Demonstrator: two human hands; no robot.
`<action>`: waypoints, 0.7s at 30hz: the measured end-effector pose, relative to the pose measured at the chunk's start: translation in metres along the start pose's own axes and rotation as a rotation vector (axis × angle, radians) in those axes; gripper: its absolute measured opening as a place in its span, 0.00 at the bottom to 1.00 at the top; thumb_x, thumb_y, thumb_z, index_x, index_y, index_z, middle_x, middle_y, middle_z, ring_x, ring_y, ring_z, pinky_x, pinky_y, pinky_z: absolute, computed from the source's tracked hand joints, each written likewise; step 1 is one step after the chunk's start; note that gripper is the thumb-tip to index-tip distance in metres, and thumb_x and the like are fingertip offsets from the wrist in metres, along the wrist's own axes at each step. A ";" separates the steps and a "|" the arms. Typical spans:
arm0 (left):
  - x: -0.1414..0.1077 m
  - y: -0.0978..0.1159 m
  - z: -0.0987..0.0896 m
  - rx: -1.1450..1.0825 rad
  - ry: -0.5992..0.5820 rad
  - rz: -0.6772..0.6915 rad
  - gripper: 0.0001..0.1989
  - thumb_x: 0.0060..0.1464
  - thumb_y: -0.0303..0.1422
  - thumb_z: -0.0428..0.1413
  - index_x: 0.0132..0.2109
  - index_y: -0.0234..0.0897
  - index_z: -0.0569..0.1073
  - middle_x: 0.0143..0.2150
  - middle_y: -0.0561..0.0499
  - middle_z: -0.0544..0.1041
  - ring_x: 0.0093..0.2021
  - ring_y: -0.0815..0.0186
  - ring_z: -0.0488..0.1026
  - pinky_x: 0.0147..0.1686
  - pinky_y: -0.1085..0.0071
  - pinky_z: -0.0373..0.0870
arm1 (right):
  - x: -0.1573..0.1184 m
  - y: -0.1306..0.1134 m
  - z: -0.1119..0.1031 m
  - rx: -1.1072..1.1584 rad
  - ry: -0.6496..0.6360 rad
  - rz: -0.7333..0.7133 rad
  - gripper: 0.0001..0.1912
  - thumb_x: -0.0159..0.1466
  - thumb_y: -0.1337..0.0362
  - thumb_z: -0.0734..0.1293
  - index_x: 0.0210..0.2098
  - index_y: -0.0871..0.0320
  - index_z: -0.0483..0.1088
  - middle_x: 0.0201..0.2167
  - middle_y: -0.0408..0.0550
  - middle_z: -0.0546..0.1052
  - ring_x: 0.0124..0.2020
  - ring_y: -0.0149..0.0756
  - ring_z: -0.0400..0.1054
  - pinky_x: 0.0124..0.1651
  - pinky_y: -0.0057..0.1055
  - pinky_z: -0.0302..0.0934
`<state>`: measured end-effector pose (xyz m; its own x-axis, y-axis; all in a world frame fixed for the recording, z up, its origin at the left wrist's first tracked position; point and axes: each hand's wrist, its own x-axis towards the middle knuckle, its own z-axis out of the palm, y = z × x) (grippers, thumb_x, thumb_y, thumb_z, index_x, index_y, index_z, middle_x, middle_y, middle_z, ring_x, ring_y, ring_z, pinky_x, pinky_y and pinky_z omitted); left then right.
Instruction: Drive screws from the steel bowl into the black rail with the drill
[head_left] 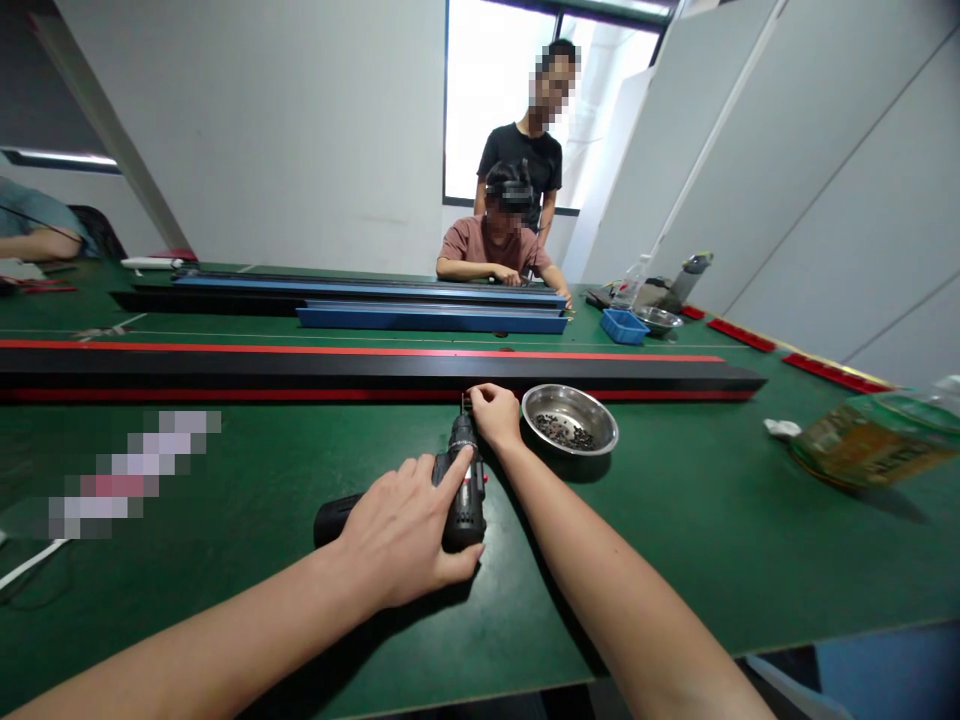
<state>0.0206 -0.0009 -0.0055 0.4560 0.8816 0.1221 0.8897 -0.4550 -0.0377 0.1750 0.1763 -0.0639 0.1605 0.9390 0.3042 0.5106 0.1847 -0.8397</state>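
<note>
My left hand is wrapped round a black cordless drill lying on its side, its bit pointing away from me at the near face of a long black bar with red edges. Beside the bit tip, the fingertips of my right hand are pinched together against the bar's near edge. Whatever they hold is too small or hidden to make out. Just right of that hand stands a round metal bowl with many small dark pieces, probably screws, on its bottom.
Blue and black bars lie farther back, with a blue plastic basket to their right. A large bottle lies at right. A blurred-out strip with a white cable is at left. Two people are across the green table.
</note>
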 end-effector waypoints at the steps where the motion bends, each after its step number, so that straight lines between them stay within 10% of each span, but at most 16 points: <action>1: 0.000 0.002 0.000 0.017 0.004 -0.007 0.48 0.55 0.56 0.54 0.75 0.40 0.50 0.47 0.40 0.73 0.46 0.49 0.72 0.45 0.56 0.71 | -0.001 -0.001 -0.001 -0.001 0.000 0.001 0.13 0.65 0.62 0.65 0.37 0.56 0.83 0.36 0.48 0.84 0.38 0.36 0.78 0.46 0.28 0.67; 14: 0.003 0.019 -0.001 0.076 0.038 -0.088 0.48 0.56 0.63 0.49 0.74 0.41 0.53 0.45 0.40 0.74 0.43 0.51 0.74 0.40 0.61 0.70 | -0.023 -0.024 -0.014 0.053 0.038 -0.035 0.14 0.67 0.61 0.62 0.39 0.57 0.81 0.38 0.49 0.84 0.40 0.37 0.78 0.49 0.29 0.67; 21: 0.002 0.020 -0.002 0.077 0.049 -0.084 0.47 0.56 0.62 0.49 0.74 0.41 0.53 0.43 0.41 0.74 0.42 0.50 0.74 0.38 0.61 0.70 | -0.013 -0.032 -0.089 0.143 -0.152 -0.089 0.16 0.65 0.56 0.65 0.35 0.59 0.81 0.34 0.51 0.84 0.30 0.38 0.77 0.34 0.29 0.67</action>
<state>0.0396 -0.0082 -0.0042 0.3799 0.9081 0.1760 0.9246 -0.3673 -0.1007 0.2316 0.1319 -0.0009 -0.0144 0.9479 0.3181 0.3907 0.2982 -0.8709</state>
